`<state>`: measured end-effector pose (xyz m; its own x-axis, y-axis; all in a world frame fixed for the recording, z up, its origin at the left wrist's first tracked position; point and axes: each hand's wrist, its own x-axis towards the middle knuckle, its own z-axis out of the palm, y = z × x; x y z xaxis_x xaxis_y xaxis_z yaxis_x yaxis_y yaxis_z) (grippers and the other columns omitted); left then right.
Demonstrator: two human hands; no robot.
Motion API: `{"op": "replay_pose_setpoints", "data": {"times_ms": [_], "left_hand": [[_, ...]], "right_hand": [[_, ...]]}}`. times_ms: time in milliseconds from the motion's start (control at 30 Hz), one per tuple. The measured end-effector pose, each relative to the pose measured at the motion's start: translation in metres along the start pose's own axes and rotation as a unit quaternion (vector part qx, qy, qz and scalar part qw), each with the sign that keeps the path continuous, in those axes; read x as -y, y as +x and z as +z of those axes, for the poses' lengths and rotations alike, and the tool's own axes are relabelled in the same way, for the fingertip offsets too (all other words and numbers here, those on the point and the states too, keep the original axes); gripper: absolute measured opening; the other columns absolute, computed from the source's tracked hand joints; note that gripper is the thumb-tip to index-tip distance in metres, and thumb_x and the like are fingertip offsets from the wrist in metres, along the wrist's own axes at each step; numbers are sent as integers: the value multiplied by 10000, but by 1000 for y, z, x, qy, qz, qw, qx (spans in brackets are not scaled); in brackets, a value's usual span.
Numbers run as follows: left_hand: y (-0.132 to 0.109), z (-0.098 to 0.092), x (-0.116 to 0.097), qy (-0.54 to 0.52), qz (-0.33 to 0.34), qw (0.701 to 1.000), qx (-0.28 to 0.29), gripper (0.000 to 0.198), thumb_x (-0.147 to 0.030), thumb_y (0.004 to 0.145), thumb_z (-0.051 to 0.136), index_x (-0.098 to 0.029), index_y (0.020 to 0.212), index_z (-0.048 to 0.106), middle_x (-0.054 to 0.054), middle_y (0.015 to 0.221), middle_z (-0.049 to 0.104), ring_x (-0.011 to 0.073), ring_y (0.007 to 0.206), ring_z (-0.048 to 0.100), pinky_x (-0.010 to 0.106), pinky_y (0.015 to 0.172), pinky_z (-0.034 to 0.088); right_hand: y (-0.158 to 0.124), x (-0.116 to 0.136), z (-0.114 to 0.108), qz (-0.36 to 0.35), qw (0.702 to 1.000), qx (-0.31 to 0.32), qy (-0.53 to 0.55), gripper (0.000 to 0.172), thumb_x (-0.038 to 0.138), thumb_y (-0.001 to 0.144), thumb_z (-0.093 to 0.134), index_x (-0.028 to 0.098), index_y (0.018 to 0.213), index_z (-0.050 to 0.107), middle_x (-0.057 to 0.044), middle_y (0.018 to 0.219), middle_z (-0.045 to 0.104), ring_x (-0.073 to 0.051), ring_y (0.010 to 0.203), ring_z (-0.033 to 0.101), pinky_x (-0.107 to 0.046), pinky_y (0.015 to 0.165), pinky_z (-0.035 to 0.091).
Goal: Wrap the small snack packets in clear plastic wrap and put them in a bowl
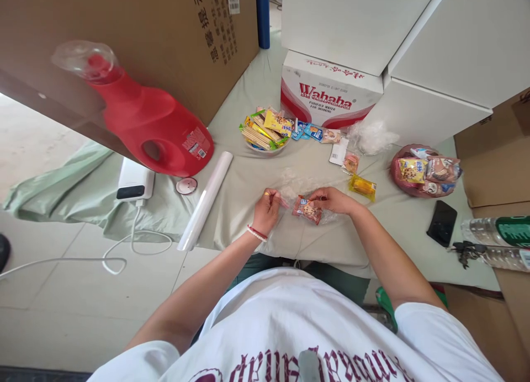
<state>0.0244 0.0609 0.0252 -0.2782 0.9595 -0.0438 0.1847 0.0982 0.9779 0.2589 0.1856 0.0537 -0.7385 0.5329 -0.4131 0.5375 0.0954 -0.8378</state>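
Filling the upper left of the frame, a brown carton point(174, 45) stands behind a red jug point(165, 128); the white Wahaha box point(331, 89) sits at upper centre. A pinkish bowl point(397, 184) of snacks rests at right, a smaller clear bowl point(269, 149) above centre. At the centre, the right hand point(334, 200) pinches a red snack packet point(307, 210), while the left hand point(265, 210), fingers bunched narrow, grips crumpled clear plastic point(329, 217) beside it. A yellow packet point(362, 187) lies right of centre.
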Motion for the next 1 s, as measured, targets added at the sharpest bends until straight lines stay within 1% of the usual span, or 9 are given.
{"op": "replay_pose_setpoints", "data": {"times_ms": [100, 200, 333, 467, 667, 767, 867, 933, 1000], "left_hand": [[10, 2, 1, 29, -12, 999, -27, 206, -445, 1025, 443, -258, 944, 467, 18, 779, 702, 209, 762, 695, 370, 789, 539], [16, 4, 3, 71, 1, 995, -67, 186, -428, 983, 522, -244, 970, 492, 46, 892, 687, 214, 826, 677, 365, 790, 526], [19, 6, 11, 103, 5, 992, -72, 208, -441, 989, 529, -234, 988, 513, 53, 937, 655, 208, 849, 650, 366, 803, 524], [21, 1, 14, 132, 29, 979, -152, 219, -437, 1027, 463, -227, 987, 508, 76, 1011, 606, 208, 933, 629, 395, 894, 533], [-11, -17, -15, 237, 199, 908, -283, 159, -329, 1044, 439, -217, 1084, 544, 141, 1122, 582, 268, 1153, 584, 493, 1020, 486], [-40, -18, -27, 295, 263, 892, -221, 138, -274, 1005, 492, -244, 1091, 596, 115, 1058, 635, 278, 1102, 618, 514, 987, 469], [-58, -6, -30, 333, 341, 878, -29, 245, -234, 972, 507, -296, 1142, 673, 81, 1057, 723, 271, 1070, 657, 491, 957, 434], [-58, 7, -29, 355, 338, 869, 62, 366, -222, 979, 481, -311, 1279, 669, 83, 1206, 747, 278, 1120, 654, 474, 939, 421], [-51, 18, -27, 379, 301, 870, 92, 450, -208, 990, 451, -296, 1397, 621, 90, 1346, 717, 286, 1142, 638, 467, 918, 419]], "right_hand": [[-4, 7, 2, -19, 999, -14, -35, 486, 635, 909, 629, 186, 1017, 781, -47, 925, 752, -188, 815, 658, -296, 754, 516], [-16, 17, 0, -62, 990, -91, -89, 510, 629, 999, 512, 207, 1115, 772, -81, 1051, 732, -213, 934, 668, -331, 854, 537], [-33, 23, -2, -122, 979, -106, -123, 517, 586, 926, 681, 252, 1321, 688, -104, 1259, 643, -203, 937, 668, -365, 915, 548], [-33, 15, 3, -144, 974, -105, -141, 269, 439, 918, 716, 241, 1093, 765, -87, 1134, 639, -200, 918, 659, -337, 860, 526], [-21, 8, 11, -114, 979, -122, -118, 146, 260, 948, 567, 200, 927, 698, -42, 911, 682, -173, 816, 613, -290, 787, 460], [-18, 9, 13, -91, 979, -130, -125, 144, 250, 935, 534, 194, 900, 662, -31, 883, 680, -167, 798, 591, -276, 761, 433], [-17, 12, 15, -89, 979, -132, -130, 143, 254, 925, 520, 194, 876, 640, -26, 867, 674, -164, 788, 575, -270, 749, 421], [-18, 12, 14, -92, 980, -126, -126, 145, 266, 924, 521, 198, 868, 636, -20, 857, 671, -161, 778, 570, -267, 740, 421], [-20, 12, 11, -88, 985, -101, -111, 160, 293, 935, 527, 202, 884, 648, -11, 836, 670, -158, 752, 569, -265, 721, 426]]}}
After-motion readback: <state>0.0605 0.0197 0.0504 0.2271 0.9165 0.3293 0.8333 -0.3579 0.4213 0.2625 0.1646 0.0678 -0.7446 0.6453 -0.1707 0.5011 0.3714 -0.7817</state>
